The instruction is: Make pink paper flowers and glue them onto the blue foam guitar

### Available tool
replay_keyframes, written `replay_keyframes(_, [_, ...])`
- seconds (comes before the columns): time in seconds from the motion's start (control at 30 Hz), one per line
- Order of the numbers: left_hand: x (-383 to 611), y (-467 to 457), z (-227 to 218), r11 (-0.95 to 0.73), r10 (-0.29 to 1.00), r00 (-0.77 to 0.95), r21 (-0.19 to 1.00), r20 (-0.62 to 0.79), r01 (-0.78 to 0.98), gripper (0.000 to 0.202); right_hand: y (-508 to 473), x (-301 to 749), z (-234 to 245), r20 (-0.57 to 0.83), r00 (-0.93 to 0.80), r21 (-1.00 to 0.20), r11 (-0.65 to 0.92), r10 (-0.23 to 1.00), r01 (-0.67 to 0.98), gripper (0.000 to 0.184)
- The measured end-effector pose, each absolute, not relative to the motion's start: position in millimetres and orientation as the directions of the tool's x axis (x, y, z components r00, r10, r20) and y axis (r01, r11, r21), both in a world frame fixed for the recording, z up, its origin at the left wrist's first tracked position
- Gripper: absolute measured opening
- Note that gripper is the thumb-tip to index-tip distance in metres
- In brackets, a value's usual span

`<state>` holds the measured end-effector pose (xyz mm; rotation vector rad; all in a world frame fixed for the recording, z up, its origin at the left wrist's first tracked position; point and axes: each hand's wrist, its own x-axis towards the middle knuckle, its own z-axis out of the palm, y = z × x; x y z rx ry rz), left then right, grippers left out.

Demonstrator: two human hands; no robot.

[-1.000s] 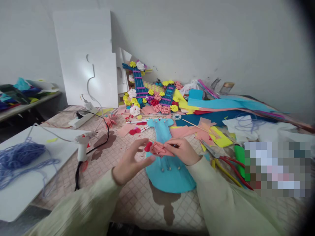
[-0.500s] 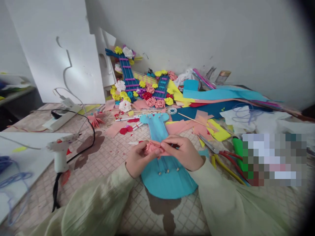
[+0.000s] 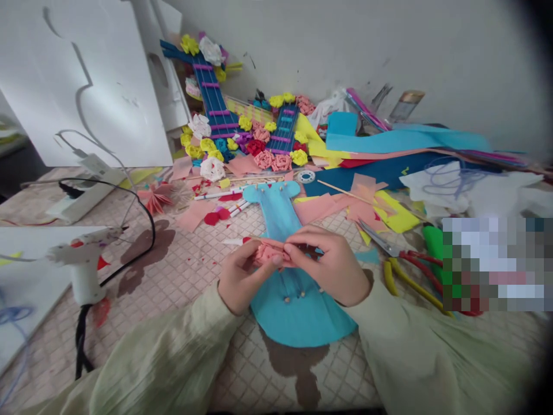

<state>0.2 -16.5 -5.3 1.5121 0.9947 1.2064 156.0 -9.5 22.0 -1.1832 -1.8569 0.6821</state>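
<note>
A pink crepe paper flower (image 3: 271, 253) sits between my two hands in the head view. My left hand (image 3: 242, 278) holds its folded petals, thumb on top. With thumb and fingertips, my right hand (image 3: 330, 265) pinches the flower's right side; part of what lies under those fingers is hidden. Beneath both hands a turquoise paper guitar shape (image 3: 302, 325) lies on the tiled-pattern table, its neck pointing away from me. Strings and small pegs show on its body, and my hands cover its middle.
A white glue gun (image 3: 86, 271) and a power strip (image 3: 82, 193) with cables are at left. Scissors (image 3: 389, 245) and yellow-handled pliers (image 3: 401, 282) lie right. Behind stand blue paper guitars (image 3: 211, 101) with paper flowers. Pink paper scraps (image 3: 319, 207) lie beyond my hands.
The camera view has shifted, so the background sits higher and more spread out. Both hands still grip the pink flower above the turquoise guitar, with slight finger movement.
</note>
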Motion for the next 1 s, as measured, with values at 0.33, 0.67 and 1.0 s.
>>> replay_keyframes(0.33, [-4.3, -16.9, -1.4, -0.333, 0.921, 0.244, 0.939, 0.305, 0.083, 0.015, -11.2, 158.6, 27.7, 0.238, -0.24, -0.854, 0.32, 0.941, 0.41, 0.007])
replay_keyframes(0.67, [-4.4, -17.3, -3.9, -0.25, 0.935, 0.264, 0.968, 0.238, 0.012, 0.016, -10.6, 160.4, 30.4, 0.16, -0.242, -0.89, 0.245, 0.957, 0.384, 0.008])
replay_keyframes(1.0, [-4.5, -14.4, -1.8, -0.303, 0.924, 0.242, 0.953, 0.297, -0.015, 0.012, -14.1, 155.3, 32.1, 0.19, -0.226, -0.878, 0.269, 0.955, 0.397, 0.007])
